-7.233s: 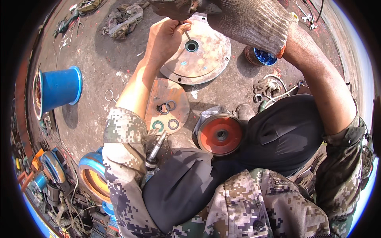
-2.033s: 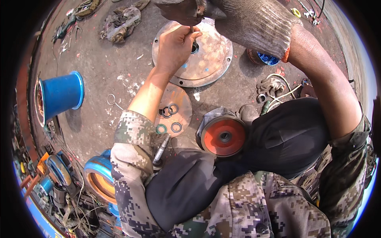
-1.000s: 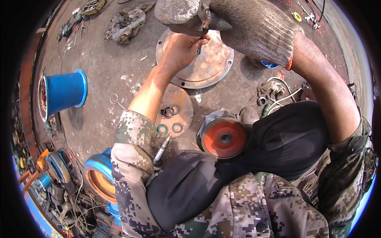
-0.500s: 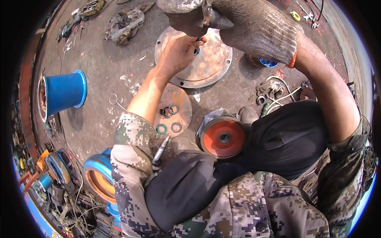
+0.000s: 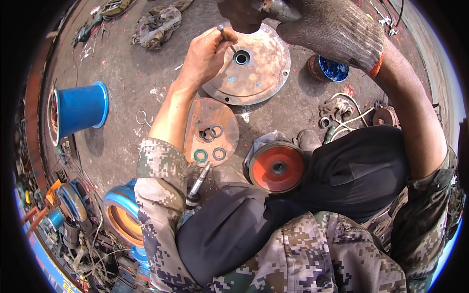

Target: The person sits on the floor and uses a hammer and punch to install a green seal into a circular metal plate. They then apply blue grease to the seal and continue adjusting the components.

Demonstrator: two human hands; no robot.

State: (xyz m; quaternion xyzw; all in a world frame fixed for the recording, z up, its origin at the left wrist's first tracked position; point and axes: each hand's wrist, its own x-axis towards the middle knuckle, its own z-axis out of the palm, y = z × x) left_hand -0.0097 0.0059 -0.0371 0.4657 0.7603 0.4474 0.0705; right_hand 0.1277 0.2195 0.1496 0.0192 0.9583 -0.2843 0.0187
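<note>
My bare left hand (image 5: 206,57) pinches a short metal punch (image 5: 222,32), its lower end next to the center hole of a round steel cover plate (image 5: 264,73). The plate lies on the ground with bolt holes around its rim. At the top edge, my right hand (image 5: 337,34), in a dirty knitted glove, is closed on a hammer (image 5: 240,15); its dark, heavy head hangs above the plate and is partly cut off by the frame. Nearer to me, a flat rusty disc (image 5: 227,122) carries several seal rings (image 5: 219,154), one of them green.
A red pulley-like wheel (image 5: 266,168) rests between my legs, with a metal shaft (image 5: 199,179) to its left. A blue flanged cylinder (image 5: 82,111) lies at left; a blue ring-shaped housing (image 5: 119,210) sits below it. An open blue paint can (image 5: 333,69) stands right of the plate.
The hammer and my right hand have moved up and to the right. My left hand has shifted slightly left and up, and the punch and the plate's center hole now show clearly.
</note>
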